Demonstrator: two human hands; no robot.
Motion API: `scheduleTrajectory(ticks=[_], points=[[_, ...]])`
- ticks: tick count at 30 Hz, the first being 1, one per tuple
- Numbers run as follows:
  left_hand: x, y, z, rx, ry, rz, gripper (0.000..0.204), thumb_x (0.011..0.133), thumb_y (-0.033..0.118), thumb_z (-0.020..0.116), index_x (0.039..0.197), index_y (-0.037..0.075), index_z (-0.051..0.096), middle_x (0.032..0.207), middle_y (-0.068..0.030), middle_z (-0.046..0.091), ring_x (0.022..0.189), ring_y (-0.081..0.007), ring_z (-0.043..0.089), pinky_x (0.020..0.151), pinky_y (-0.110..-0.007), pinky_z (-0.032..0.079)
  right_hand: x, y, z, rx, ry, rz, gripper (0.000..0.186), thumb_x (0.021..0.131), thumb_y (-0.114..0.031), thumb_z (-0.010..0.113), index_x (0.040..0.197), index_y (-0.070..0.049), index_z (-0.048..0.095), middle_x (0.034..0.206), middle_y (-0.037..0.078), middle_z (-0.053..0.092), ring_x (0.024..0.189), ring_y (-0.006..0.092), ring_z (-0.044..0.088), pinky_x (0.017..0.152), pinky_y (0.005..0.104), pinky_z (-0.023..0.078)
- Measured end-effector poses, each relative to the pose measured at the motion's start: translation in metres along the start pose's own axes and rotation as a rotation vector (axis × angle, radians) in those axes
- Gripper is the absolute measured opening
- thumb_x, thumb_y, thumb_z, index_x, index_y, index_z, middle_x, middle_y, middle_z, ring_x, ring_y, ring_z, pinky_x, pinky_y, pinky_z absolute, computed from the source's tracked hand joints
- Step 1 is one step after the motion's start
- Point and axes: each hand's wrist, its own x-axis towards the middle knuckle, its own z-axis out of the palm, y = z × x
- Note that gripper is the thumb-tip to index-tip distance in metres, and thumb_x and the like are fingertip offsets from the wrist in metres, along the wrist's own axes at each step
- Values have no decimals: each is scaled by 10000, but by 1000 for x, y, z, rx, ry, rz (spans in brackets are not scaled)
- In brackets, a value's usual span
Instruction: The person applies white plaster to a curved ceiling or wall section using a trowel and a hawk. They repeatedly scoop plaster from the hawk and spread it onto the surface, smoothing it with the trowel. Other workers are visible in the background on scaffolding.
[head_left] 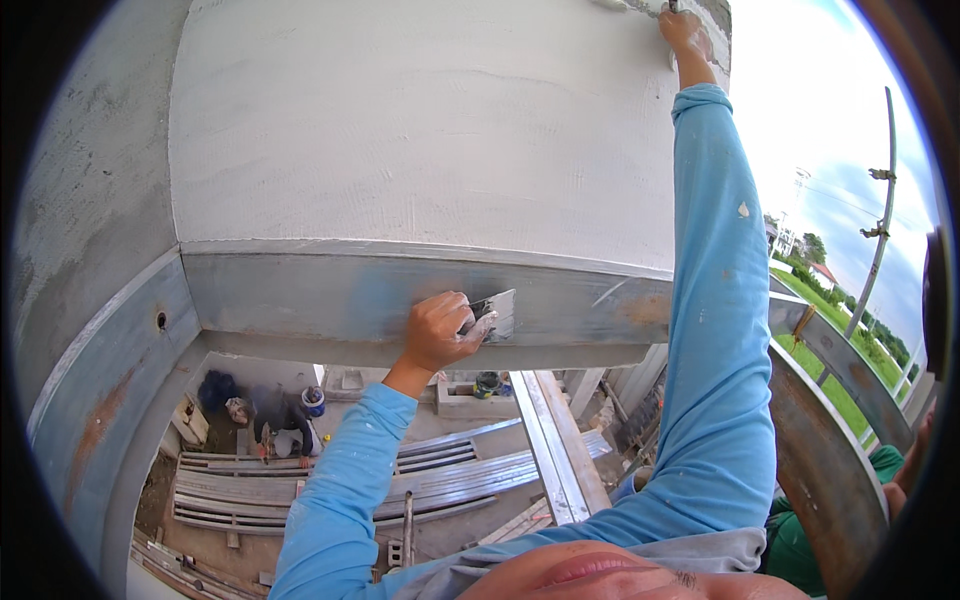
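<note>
My left hand (443,328) is closed around a putty knife (501,315) whose wide metal blade points right. It is in front of a grey steel beam (570,298) along the bottom of the wall. My right arm stretches up to the wall's upper right corner. There my right hand (687,38) is closed on a dark-handled tool (673,5), mostly cut off by the picture's top edge, so its kind does not show. White plaster (430,130) covers most of the wall, with rough grey patches beside my right hand. White smears mark both hands.
Far below, a person (280,420) crouches beside long metal channels (420,490). A steel post (552,450) slopes downward there. Rusty steel rails (825,450) run at the right, where part of another person in green (800,540) shows. A bare grey wall (95,150) stands left.
</note>
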Motion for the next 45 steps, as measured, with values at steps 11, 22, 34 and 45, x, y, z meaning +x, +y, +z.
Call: scheduleTrajectory(ticks=[11,22,34,45], points=[[0,-1,-2,-71,27,14,348,699,193,791,579,87,482,623,-88,509,531,-258,507,455,-367,396,-127,-344,12,219,473,-439,244,845,-236,538,932,-84,708,1040,160,679,1020,326,600,875,463,456],[-3,-5,-1,-67,14,22,350,662,95,793,569,84,456,592,-89,462,505,-265,480,448,-363,365,-106,-285,-57,653,153,-439,399,893,-370,580,867,5,714,843,305,665,865,466,665,759,516,526],[-2,1,11,-14,3,22,362,691,84,815,563,70,476,579,-107,492,502,-272,499,465,-355,385,32,199,-61,247,241,-29,430,915,-423,579,1053,-40,716,846,153,710,782,286,686,687,401,514],[-2,3,16,55,21,51,371,675,78,824,573,57,468,615,-120,500,516,-287,507,475,-359,397,63,227,-29,36,181,-31,509,912,-481,539,1084,-33,710,950,174,698,892,324,665,774,425,501]])
